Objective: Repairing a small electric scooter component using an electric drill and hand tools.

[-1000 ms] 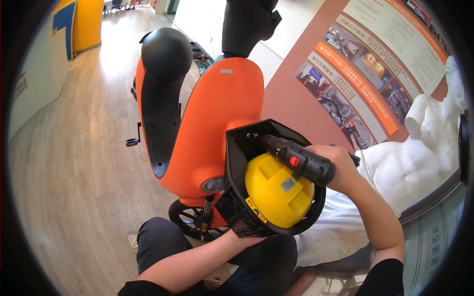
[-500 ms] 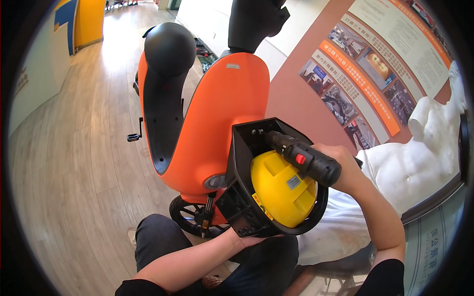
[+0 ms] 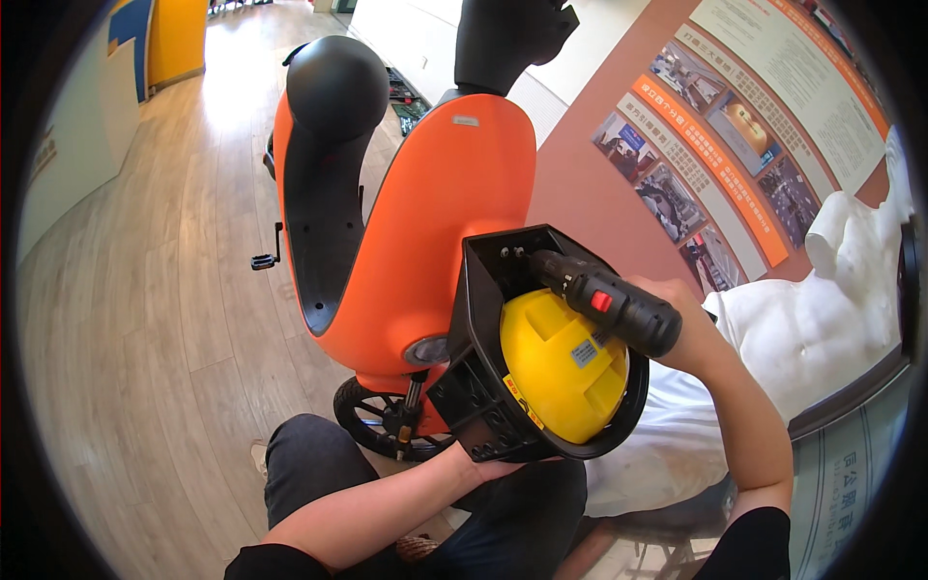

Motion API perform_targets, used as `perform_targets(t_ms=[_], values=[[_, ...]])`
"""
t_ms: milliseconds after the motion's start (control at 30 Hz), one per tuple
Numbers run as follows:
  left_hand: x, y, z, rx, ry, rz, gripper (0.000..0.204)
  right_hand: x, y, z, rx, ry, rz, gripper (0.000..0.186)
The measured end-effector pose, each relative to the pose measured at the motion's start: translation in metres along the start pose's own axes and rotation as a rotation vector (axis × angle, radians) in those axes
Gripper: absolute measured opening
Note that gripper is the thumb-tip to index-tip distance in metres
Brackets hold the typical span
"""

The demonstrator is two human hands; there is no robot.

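Note:
My right hand (image 3: 681, 307) is closed around the grip of a black cordless screwdriver (image 3: 630, 314) with a red switch. The tool's nose points into a black front basket (image 3: 462, 372), close to two shiny screw heads (image 3: 512, 251) on its inner back wall. Whether the bit touches a screw, I cannot tell. My left hand (image 3: 490, 470) holds the basket from below; its fingers are mostly hidden. A yellow helmet-like dome (image 3: 549, 362) with a label sits inside the basket. Behind it stands an orange scooter (image 3: 449, 193), its front panel against the basket.
The scooter's black seat (image 3: 338, 87), pedal (image 3: 263, 261) and front wheel (image 3: 372, 411) are to the left, over a wooden floor (image 3: 145, 338). A white torso statue (image 3: 793, 319) stands close by my right arm, before a wall panel (image 3: 619, 208) with pictures.
The view has shifted slightly. The screwdriver's nose sits a little farther from the screw heads. Both hands keep their holds.

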State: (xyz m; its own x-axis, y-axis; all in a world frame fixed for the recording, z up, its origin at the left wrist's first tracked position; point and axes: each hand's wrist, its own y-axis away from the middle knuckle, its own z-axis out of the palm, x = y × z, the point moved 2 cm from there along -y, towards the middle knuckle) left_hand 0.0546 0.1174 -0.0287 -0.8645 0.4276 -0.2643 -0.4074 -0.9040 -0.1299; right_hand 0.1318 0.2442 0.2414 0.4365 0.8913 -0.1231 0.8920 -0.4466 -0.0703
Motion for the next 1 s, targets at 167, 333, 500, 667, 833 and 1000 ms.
perform_targets(t_ms=[167, 333, 500, 667, 833, 1000], values=[[-0.001, -0.001, -0.003, 0.005, -0.024, 0.004, 0.044, -0.003, -0.001, -0.003, -0.01, -0.06, 0.04, 0.03], [-0.002, 0.0, -0.001, 0.002, -0.018, -0.002, 0.044, -0.001, 0.0, -0.001, 0.002, -0.03, 0.01, 0.028], [0.0, 0.003, 0.007, -0.005, 0.0, 0.001, 0.044, -0.002, -0.001, -0.001, -0.017, -0.021, 0.039, 0.027], [0.0, 0.002, 0.005, -0.022, 0.018, -0.014, 0.044, 0.0, -0.001, -0.002, -0.016, -0.041, 0.052, 0.027], [-0.001, 0.0, 0.001, -0.035, 0.015, -0.012, 0.044, 0.001, -0.001, 0.001, -0.023, -0.054, 0.072, 0.027], [-0.002, 0.001, 0.005, -0.041, 0.024, -0.016, 0.044, 0.001, -0.001, -0.002, -0.034, -0.038, 0.052, 0.027]])
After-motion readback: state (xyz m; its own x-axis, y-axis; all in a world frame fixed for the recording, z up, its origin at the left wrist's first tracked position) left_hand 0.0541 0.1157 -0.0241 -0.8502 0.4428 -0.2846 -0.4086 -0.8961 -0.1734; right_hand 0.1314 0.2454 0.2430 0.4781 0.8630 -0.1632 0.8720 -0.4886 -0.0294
